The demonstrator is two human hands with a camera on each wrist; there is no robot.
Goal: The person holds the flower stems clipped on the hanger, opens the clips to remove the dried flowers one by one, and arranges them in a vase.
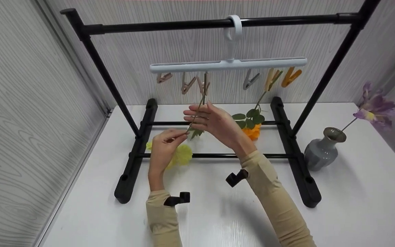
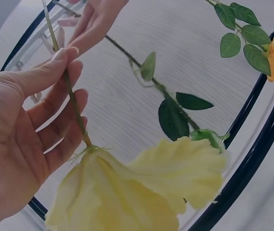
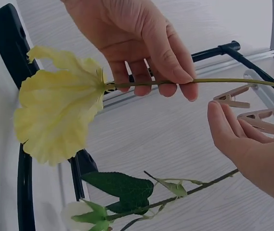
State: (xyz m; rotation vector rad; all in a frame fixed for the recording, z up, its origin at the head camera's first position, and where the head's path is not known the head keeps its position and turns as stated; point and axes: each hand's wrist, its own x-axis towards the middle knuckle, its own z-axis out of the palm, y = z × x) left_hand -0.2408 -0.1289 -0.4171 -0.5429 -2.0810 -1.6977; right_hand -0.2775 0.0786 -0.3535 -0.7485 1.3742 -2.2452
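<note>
The left hand [image 1: 164,148] pinches the thin green stem of a yellow flower [image 2: 122,187] between thumb and fingertips. Its bloom hangs below that hand, and the stem slants up toward the clips. Beside the stem, the right hand [image 1: 219,125] has its fingers extended, with the stem crossing in front of them in the head view. A white flower [image 3: 76,215] with dark leaves hangs head down on its own stem behind the hands. Beige clothespins [image 1: 188,84] sit above the hands on a white clip hanger [image 1: 197,66]; the stem tops overlap one of them.
The hanger hooks over a black rack [image 1: 163,26] with feet on a white table [image 1: 211,206]. An orange flower [image 1: 251,132] hangs head down from a yellow clothespin [image 1: 269,79]. A grey vase [image 1: 321,152] with a purple flower [image 1: 377,108] stands at the right.
</note>
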